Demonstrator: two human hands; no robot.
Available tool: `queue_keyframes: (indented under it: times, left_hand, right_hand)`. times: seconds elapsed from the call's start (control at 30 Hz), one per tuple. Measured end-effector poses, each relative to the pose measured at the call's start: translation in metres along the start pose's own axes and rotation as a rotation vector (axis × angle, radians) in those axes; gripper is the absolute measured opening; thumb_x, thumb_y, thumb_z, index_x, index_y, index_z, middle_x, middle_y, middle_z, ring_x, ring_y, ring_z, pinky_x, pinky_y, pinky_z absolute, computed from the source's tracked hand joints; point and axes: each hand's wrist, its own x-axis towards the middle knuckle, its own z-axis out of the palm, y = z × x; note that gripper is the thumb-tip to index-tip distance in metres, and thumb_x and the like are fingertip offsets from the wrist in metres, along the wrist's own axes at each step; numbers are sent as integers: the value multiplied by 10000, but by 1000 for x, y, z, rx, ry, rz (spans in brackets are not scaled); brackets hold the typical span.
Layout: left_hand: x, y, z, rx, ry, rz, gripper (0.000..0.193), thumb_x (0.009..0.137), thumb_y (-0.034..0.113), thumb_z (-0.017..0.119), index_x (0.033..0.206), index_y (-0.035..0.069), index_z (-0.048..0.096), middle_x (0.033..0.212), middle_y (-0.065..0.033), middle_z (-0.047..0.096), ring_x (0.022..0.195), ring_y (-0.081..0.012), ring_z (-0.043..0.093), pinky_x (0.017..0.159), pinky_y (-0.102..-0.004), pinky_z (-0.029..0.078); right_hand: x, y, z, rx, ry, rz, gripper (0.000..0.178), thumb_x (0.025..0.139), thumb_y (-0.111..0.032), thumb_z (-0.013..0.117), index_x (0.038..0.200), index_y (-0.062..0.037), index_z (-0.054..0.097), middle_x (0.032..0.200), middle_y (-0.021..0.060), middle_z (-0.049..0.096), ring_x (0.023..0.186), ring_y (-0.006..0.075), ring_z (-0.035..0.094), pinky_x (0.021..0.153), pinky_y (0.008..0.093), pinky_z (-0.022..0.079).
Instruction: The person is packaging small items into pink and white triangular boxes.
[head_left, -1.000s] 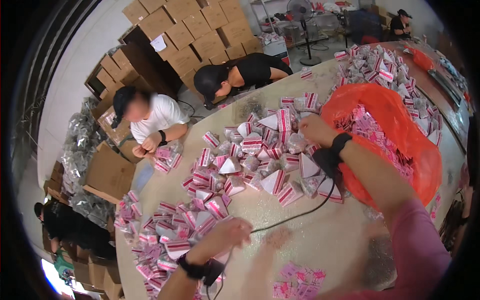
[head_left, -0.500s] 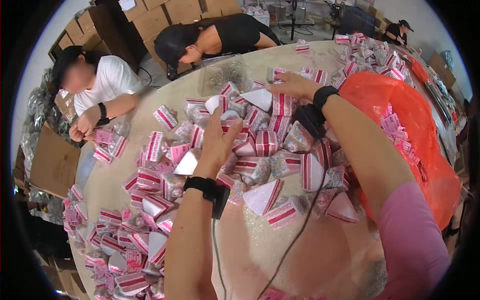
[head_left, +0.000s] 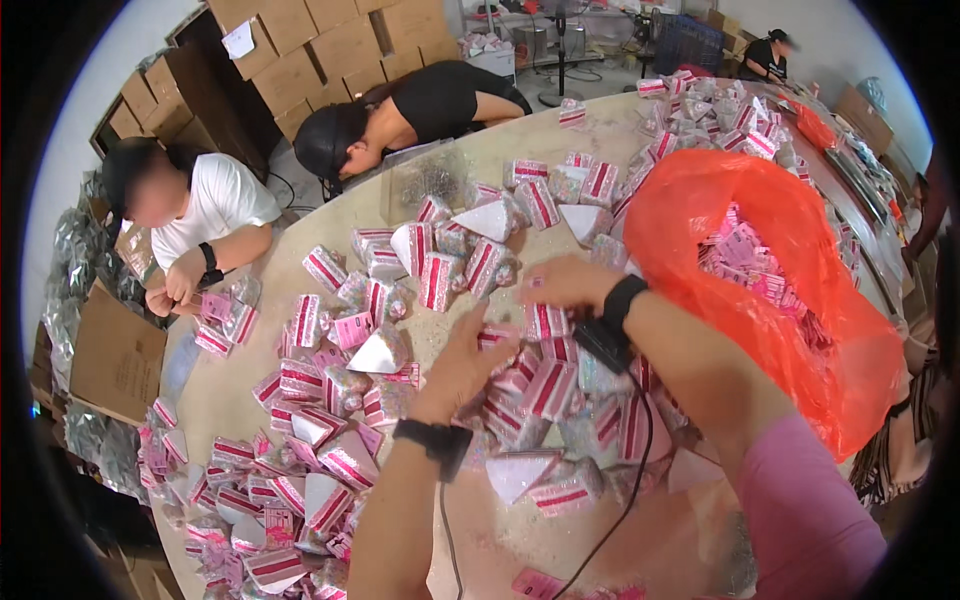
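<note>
Both my hands rest around a heap of pink-and-white striped cake-slice pieces (head_left: pixel 548 388), wrapped in clear, glittery bags. My left hand (head_left: pixel 465 365) lies along the heap's left side, its fingers outstretched and somewhat blurred. At the far side, my right hand (head_left: pixel 572 283) curves over the pieces with its fingers apart; some fingertips are smeared by motion. Neither hand is closed around a single piece. Each wrist wears a black band with a small dark device, and thin cables (head_left: pixel 640 465) run from them across the heap and table.
A red plastic bag (head_left: pixel 665 235) holding pink cards (head_left: pixel 745 260) stands open on the right. More wrapped slices (head_left: pixel 300 480) cover the table's left side and far right. A clear tray (head_left: pixel 400 195) sits near the far edge. Two people work opposite; another sits farther back.
Both hands have moved toward me, and the heap between them has slid nearer. A gap now separates it from the slices farther back. The red bag's pink cards show more fully.
</note>
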Motion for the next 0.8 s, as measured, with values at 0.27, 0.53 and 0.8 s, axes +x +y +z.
queue_keyframes:
  times: [0.27,0.53,0.8]
  left_hand:
    - [-93,17,12,68,-65,68,721,831,416,626,1347,-10,358,1319,-216,422,1189,-341,470,975,-373,390]
    - [-94,29,-13,-291,-296,-181,620,857,331,617,1316,-16,385,1303,-232,441,1203,-299,468,984,-389,385]
    - [30,-6,-39,365,362,228,646,847,336,614,1329,-23,375,1344,-274,392,1248,-414,387,1034,-447,325]
  right_hand:
    - [-61,-11,62,-238,-5,-123,681,802,-607,517,1184,-48,588,1100,285,579,1056,462,525,923,469,417]
    - [-6,22,39,51,60,-354,649,781,-388,626,1303,-49,444,1213,291,513,1103,437,510,929,469,414]
    - [101,-20,-29,-371,833,-250,604,712,-403,661,1212,-88,541,1237,169,525,1152,348,497,928,494,420]
